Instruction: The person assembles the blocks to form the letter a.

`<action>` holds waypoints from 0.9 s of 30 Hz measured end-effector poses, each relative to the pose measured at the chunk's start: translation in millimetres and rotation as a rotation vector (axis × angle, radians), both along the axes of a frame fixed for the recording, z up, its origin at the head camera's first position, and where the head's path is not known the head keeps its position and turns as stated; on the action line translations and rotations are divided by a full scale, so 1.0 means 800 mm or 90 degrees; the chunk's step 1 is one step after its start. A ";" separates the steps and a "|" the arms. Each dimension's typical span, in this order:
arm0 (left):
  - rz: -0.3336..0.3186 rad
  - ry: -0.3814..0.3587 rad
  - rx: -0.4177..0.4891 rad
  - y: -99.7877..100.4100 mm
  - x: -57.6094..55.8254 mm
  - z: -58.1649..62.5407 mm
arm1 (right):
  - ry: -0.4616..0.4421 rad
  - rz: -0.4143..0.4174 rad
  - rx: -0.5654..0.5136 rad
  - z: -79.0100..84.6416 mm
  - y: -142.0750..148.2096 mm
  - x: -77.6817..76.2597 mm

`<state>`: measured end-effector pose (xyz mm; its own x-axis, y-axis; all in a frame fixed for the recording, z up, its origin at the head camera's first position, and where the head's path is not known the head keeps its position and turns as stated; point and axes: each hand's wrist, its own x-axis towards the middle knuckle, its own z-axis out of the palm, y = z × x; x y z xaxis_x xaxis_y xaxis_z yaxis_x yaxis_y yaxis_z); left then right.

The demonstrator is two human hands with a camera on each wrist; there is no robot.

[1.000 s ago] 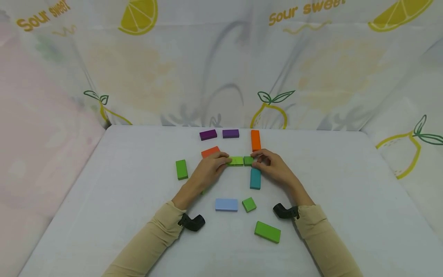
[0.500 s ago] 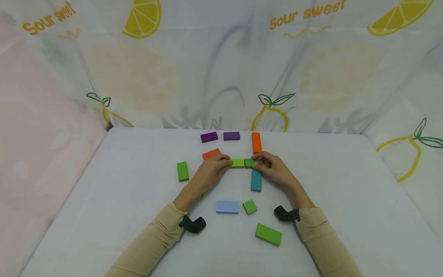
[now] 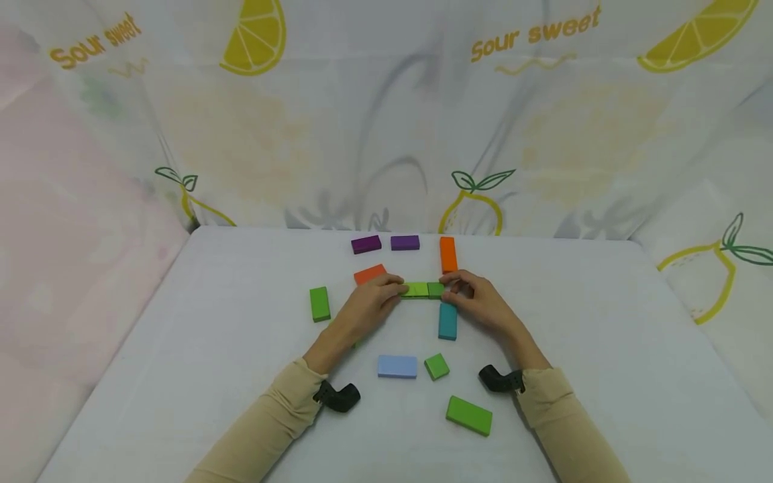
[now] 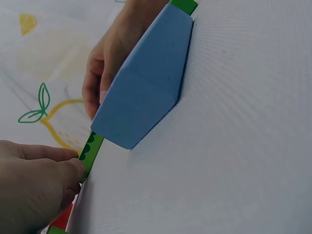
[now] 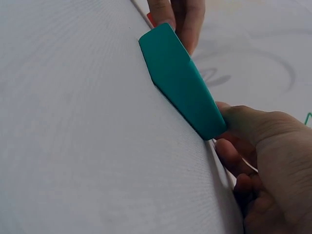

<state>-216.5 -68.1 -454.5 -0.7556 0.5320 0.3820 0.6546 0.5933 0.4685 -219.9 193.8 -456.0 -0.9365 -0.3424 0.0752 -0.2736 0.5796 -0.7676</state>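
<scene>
In the head view, a lime-green block [image 3: 417, 290] and a small green block [image 3: 435, 290] lie end to end in a row. My left hand [image 3: 371, 302] pinches the left end of the lime block; the left wrist view shows thumb and finger on this block [image 4: 90, 151], which has dark scalloped marks on its side. Fingers and thumb of my right hand [image 3: 480, 302] hold the right end of the small green block. Just below that hand lies a teal block [image 3: 447, 322], which covers the small green block in the right wrist view. A red-orange block [image 3: 370, 274] sits behind my left fingers.
Two purple blocks [image 3: 366, 245] and an orange block [image 3: 448, 253] lie toward the back edge. A green block [image 3: 320, 304] is at left. Nearer lie a light blue block [image 3: 397, 366], a green square block [image 3: 437, 367] and a long green block [image 3: 469, 415]. My left forearm partly hides another green piece.
The head view has shifted, so everything appears slightly lower. The thin gap between the lime and small green blocks has closed. Both hands keep their hold.
</scene>
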 end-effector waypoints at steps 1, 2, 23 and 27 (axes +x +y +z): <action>-0.002 0.002 -0.002 0.000 0.000 0.000 | -0.002 0.000 0.001 0.000 0.000 0.000; -0.003 0.004 -0.005 -0.001 0.000 0.000 | -0.003 0.001 0.002 0.000 0.000 0.000; 0.011 0.016 -0.021 -0.001 0.006 -0.002 | 0.010 0.004 -0.011 -0.002 -0.001 0.003; 0.010 0.020 -0.024 0.000 0.006 -0.002 | 0.017 0.006 -0.014 -0.003 0.000 0.003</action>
<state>-211.8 -68.5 -455.7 -0.7521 0.5346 0.3854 0.6589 0.6201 0.4258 -217.4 193.5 -458.0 -0.9308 -0.3492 0.1075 -0.2993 0.5599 -0.7726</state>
